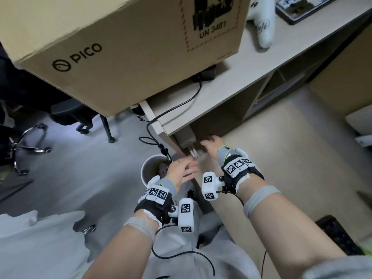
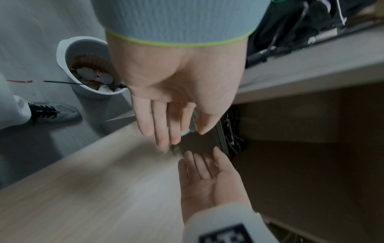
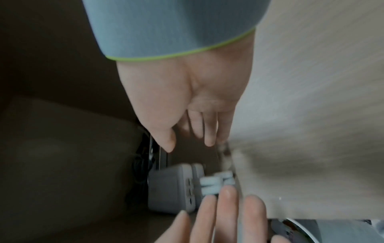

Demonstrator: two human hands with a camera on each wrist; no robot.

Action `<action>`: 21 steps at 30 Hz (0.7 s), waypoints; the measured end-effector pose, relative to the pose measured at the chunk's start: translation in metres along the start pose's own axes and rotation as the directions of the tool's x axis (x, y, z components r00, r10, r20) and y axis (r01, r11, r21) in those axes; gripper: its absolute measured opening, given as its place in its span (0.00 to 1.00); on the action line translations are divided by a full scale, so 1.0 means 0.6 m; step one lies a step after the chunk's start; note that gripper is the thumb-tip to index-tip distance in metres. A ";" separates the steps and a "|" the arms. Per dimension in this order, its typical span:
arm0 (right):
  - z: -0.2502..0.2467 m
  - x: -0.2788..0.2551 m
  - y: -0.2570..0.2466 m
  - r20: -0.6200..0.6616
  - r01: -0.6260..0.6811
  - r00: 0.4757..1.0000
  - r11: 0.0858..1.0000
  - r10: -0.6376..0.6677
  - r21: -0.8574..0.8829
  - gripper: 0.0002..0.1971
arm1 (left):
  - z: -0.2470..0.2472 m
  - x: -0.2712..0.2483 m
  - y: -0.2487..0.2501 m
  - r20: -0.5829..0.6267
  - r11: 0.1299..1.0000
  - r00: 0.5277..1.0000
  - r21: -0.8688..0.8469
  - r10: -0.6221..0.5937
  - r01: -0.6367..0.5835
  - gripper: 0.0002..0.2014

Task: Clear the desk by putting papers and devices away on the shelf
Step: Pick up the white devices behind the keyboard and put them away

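Handling: the grey device [image 3: 170, 189] under the desk looks like a rigid plastic adapter block, probably light and smooth; I judge it best taken across its two broad sides, not by the white plugs [image 3: 216, 182] or any cord.
Look: a boxy grey body with a row of small slots on one face, and stubby white connectors stacked at its near end; blurred, so finer detail is unclear.
Place: it sits in the shadowed space just below the desk [image 1: 237, 77] corner, between the two hands, near a dark tangle of cables.
Left hand [image 1: 182, 168]: fingers straight and together, palm empty, reaching towards the device from the near left; whether the fingertips touch it I cannot tell.
Right hand [image 1: 213, 146]: fingers loosely extended, holding nothing, reaching under the desk edge just right of the device.
On the desk: a large PICO carton [image 1: 120, 47], a white controller [image 1: 263, 31] and a black tray [image 1: 306, 9] at the far right.
Floor: a white bin [image 1: 149, 168] stands just left of the left hand.
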State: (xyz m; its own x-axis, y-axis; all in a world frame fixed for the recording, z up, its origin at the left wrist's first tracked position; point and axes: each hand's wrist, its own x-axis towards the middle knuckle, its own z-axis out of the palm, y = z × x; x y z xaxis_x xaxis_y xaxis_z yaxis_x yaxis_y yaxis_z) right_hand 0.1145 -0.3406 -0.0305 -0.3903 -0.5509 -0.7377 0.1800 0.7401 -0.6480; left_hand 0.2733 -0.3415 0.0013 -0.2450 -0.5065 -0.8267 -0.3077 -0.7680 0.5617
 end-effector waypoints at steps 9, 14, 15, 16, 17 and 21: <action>-0.222 -0.157 0.152 -0.131 -0.026 0.986 0.880 0.100 0.473 0.18 | 0.204 -0.036 -0.033 0.119 0.980 0.993 0.195 0.008 -0.031 0.09; -0.354 -0.273 0.291 -0.301 0.027 0.931 0.780 0.208 0.625 0.17 | 0.362 -0.108 -0.108 0.312 0.932 0.949 0.357 -0.050 -0.068 0.06; -0.371 -0.291 0.316 -0.320 0.030 0.917 0.760 0.237 0.649 0.17 | 0.387 -0.121 -0.122 0.349 0.918 0.935 0.388 -0.065 -0.081 0.07; -0.383 -0.312 0.335 -0.335 0.028 0.903 0.742 0.269 0.670 0.17 | 0.408 -0.134 -0.135 0.384 0.906 0.920 0.413 -0.078 -0.095 0.07; -0.393 -0.329 0.357 -0.355 0.034 0.885 0.719 0.301 0.694 0.16 | 0.428 -0.147 -0.148 0.417 0.891 0.904 0.440 -0.093 -0.111 0.07; -0.414 -0.405 0.420 -0.409 0.059 0.802 0.624 0.435 0.780 0.14 | 0.490 -0.169 -0.191 0.490 0.848 0.860 0.509 -0.144 -0.148 0.05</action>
State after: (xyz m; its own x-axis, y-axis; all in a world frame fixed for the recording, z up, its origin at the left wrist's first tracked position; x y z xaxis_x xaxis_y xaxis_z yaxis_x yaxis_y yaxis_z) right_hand 0.0305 0.0754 0.0322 -0.6037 0.0376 -0.7963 0.7932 0.1285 -0.5953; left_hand 0.0633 -0.0870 0.0300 -0.6171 -0.1331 -0.7755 -0.6923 -0.3766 0.6155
